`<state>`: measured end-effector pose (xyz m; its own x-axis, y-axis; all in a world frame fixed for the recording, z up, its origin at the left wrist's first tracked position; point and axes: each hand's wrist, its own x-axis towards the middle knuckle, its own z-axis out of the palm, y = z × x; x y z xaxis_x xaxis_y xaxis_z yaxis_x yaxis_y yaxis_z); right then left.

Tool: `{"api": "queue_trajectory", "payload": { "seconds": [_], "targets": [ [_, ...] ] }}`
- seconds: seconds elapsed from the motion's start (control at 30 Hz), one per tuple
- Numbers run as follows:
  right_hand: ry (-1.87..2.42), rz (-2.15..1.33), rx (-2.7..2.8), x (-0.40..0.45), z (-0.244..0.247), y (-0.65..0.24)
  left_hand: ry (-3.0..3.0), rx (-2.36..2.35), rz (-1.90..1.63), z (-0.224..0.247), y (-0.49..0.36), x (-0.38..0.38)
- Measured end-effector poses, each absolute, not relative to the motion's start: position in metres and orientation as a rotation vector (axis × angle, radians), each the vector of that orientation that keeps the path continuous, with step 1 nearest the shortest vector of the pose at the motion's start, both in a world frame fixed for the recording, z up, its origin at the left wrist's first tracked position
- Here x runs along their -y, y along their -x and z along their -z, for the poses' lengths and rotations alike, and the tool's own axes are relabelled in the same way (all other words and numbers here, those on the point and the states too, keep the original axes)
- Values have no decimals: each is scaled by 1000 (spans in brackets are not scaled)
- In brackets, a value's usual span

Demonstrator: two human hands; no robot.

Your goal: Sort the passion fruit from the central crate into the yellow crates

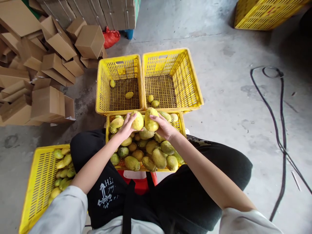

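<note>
My left hand (127,126) is closed around a yellow papaya (137,121). Another yellow papaya (151,120), somewhat lumpy, is gripped by my right hand (163,126). Both fruits are held side by side, close together, over a yellow crate (181,125) between my knees. That crate is heaped with green-yellow papayas (159,158). Just beyond it stand two larger-looking yellow crates: the left crate (98,87) has two papayas on its bottom, and the right crate (192,81) has two in its near left corner.
By my left leg, a yellow crate (36,175) holds several papayas. Cardboard boxes (51,104) lie piled at the far left, near a red bag (111,37). A black cable (282,130) trails over the concrete floor on the right. Another yellow crate (265,14) stands far right.
</note>
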<state>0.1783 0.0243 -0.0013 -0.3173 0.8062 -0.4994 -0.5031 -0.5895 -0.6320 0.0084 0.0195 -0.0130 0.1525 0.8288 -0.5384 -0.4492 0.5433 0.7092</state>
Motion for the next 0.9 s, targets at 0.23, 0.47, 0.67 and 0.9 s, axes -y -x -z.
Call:
{"api": "queue_trajectory", "payload": {
  "seconds": [0.23,0.47,0.67,0.9],
  "targets": [
    [1035,-1934,536,-24,8,-180,-313,-928,-954,9,-6,-22],
    [1008,-2011,486,-29,1,-183,-367,-932,-978,7,-7,-20],
    [917,-2118,405,-30,-9,-181,-404,-971,-1022,4,-8,-20],
    [1024,-2043,516,-28,-4,-179,-277,-1040,-1001,0,-9,-23]
  ]
}}
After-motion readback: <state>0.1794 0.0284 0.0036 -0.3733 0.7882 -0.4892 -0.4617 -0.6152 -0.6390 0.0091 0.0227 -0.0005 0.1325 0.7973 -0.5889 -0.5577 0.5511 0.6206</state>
